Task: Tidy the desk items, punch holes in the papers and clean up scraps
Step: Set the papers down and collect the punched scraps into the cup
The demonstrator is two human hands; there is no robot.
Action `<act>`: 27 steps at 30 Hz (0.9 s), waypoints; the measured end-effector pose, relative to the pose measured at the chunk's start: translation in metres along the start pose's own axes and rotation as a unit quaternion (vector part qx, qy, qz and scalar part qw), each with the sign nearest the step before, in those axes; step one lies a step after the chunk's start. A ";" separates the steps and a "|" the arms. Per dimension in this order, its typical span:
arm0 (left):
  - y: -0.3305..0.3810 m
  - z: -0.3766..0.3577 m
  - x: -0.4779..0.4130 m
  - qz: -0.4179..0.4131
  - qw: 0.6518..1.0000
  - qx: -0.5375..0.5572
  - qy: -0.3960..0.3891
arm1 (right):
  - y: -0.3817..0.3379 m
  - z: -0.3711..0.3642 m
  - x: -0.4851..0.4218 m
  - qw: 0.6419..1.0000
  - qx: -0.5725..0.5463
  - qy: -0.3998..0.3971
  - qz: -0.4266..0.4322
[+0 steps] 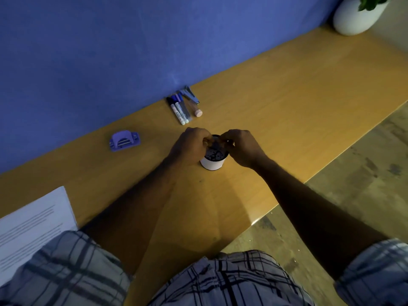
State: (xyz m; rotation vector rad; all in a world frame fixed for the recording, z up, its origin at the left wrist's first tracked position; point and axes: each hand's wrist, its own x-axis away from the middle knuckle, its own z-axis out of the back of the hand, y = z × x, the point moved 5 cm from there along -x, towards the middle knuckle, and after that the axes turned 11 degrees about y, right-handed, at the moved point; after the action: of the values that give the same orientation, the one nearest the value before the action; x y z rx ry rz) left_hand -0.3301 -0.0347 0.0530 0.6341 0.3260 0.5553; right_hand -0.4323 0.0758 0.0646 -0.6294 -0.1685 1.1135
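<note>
A small white cup (211, 164) with a dark inside stands on the wooden desk (287, 102); pale specks of paper scrap show inside it. My left hand (190, 145) and my right hand (242, 147) hover over its far rim. Their fingertips are pinched together and nearly touch each other. Nothing distinct shows between the fingers. A purple hole punch (124, 140) lies to the left of the cup. A stack of printed papers (33, 224) sits at the desk's near left corner, partly hidden by my sleeve.
Two white markers (179, 111), a pen, a blue metal staple remover (190, 94) and a small pink-capped tube (197, 110) lie together by the blue wall behind the cup. A white plant pot (355, 18) stands at the far right. The desk's edge runs diagonally on the right, with floor beyond.
</note>
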 end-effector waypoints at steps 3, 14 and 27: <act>-0.001 0.001 -0.002 0.013 1.000 0.023 0.017 | 0.001 0.003 0.000 1.000 -0.005 0.002 0.001; -0.049 0.037 0.060 0.102 0.994 0.013 0.032 | -0.039 -0.018 0.004 0.997 -0.055 0.010 0.049; -0.153 0.070 0.221 0.242 0.968 -0.050 0.045 | -0.103 -0.136 0.054 0.985 -0.051 -0.143 0.083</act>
State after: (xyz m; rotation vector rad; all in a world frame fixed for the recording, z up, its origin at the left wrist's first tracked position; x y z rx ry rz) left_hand -0.0612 -0.0422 -0.0172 0.5916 0.2246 1.0657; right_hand -0.2685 0.0404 0.0005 -0.5787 -0.4280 1.3624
